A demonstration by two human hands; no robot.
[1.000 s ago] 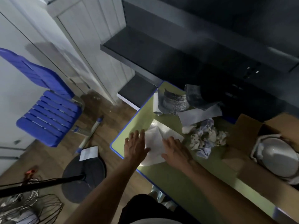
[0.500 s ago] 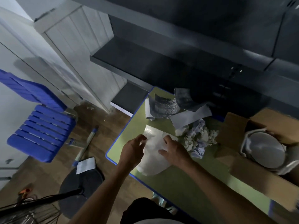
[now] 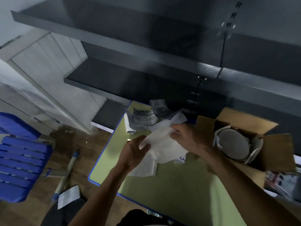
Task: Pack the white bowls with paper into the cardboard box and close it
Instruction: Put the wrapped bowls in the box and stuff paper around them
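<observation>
A white paper sheet (image 3: 160, 142) is lifted off the green table (image 3: 171, 185) between both hands. My left hand (image 3: 134, 152) grips its near left edge and my right hand (image 3: 187, 137) grips its far right edge. To the right stands an open cardboard box (image 3: 276, 147) with its flaps up. Inside it a white bowl (image 3: 233, 145) stands on edge with paper wrapped around it. Whatever lies on the table under the sheet is hidden.
Grey patterned paper (image 3: 143, 119) and more white sheets lie at the table's far end. Dark metal shelves (image 3: 146, 69) hang over the far side. A blue chair (image 3: 21, 157) stands left on the wooden floor, with a loose paper (image 3: 69, 195) near it.
Both hands went from pressing the sheet flat on the table to gripping it and lifting it up toward the right. The crumpled paper pile is now hidden behind it. The camera tilted up.
</observation>
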